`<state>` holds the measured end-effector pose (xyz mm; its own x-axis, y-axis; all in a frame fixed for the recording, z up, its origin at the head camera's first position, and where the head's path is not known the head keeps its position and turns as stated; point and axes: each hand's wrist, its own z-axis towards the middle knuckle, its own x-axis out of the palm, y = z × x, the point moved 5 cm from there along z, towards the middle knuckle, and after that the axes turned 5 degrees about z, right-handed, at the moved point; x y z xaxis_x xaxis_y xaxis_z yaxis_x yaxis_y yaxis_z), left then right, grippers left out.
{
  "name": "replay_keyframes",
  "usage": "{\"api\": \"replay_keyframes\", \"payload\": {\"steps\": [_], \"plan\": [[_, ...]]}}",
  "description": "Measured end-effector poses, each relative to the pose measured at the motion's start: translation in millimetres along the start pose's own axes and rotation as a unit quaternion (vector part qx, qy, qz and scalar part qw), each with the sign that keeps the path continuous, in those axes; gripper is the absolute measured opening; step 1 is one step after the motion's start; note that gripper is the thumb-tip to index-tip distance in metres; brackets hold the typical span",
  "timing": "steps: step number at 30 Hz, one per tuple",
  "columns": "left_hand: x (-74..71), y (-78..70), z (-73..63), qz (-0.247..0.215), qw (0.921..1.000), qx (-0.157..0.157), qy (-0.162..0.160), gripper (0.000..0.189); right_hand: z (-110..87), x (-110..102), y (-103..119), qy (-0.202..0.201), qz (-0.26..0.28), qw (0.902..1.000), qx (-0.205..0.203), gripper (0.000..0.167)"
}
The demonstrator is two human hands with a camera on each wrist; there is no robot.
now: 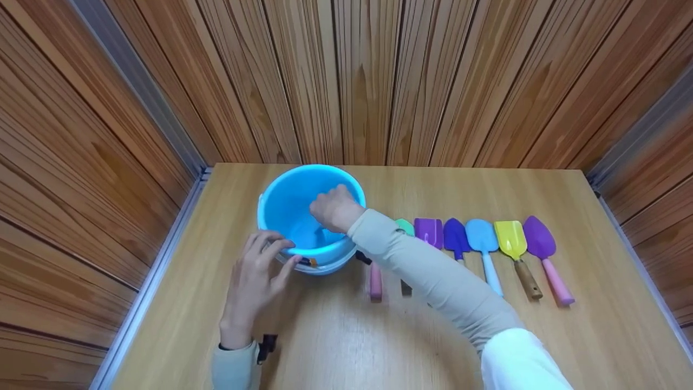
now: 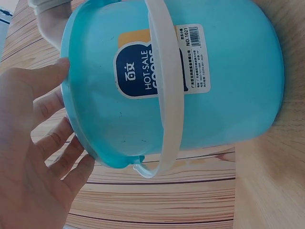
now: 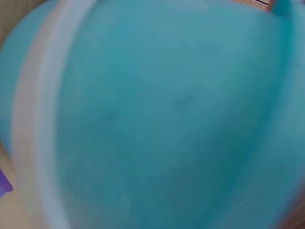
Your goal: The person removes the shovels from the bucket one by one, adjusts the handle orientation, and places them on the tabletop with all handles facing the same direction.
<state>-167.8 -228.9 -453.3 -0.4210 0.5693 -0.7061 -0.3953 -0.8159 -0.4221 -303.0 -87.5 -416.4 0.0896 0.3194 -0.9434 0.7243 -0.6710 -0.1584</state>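
Observation:
A light blue bucket [image 1: 281, 211] stands upright at the table's back left. My left hand [image 1: 257, 279] holds its near rim, thumb on the outer side and fingers over the edge, as the left wrist view also shows. Reaching down into the bucket is my right hand [image 1: 335, 208], its fingers curled and their tips hidden. Below that hand a blue shape shows inside the bucket; I cannot tell whether the hand holds it. The right wrist view is filled by the bucket's outer wall [image 3: 157, 114] and its pale handle [image 3: 45, 109].
Right of the bucket several toy shovels lie in a row, among them a yellow shovel [image 1: 511, 238], a light blue shovel [image 1: 482, 235] and a purple shovel [image 1: 540, 238]. My right sleeve [image 1: 433, 287] covers part of the row. Wood-patterned walls [image 1: 363, 81] enclose the table.

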Motion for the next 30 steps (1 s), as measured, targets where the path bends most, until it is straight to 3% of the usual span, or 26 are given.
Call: {"api": "replay_keyframes", "payload": {"steps": [8,11,16,22,30], "plan": [[0.2,-1.0,1.0,-0.001,0.9999,0.010,-0.003,0.027,-22.6,-26.5,-17.5,-0.037,0.043,0.9984,0.004,0.031],[0.2,-0.8,0.3,-0.001,0.9999,0.010,-0.003,0.026,-33.4,-31.5,-24.5,-0.042,0.072,0.9965,0.005,0.035],[0.2,1.0,-0.9,-0.003,0.9999,0.009,-0.003,0.026,-52.1,-35.3,-37.4,-0.058,0.120,0.9911,0.005,0.027],[-0.5,2.3,-2.0,-0.005,0.9999,0.009,-0.007,0.025,-68.6,-33.9,-55.6,-0.083,0.182,0.9798,-0.004,0.015],[0.8,2.7,-2.1,-0.010,0.9998,0.013,-0.011,0.025,-89.8,-32.2,-75.9,-0.100,0.256,0.9612,-0.015,0.019]]}}
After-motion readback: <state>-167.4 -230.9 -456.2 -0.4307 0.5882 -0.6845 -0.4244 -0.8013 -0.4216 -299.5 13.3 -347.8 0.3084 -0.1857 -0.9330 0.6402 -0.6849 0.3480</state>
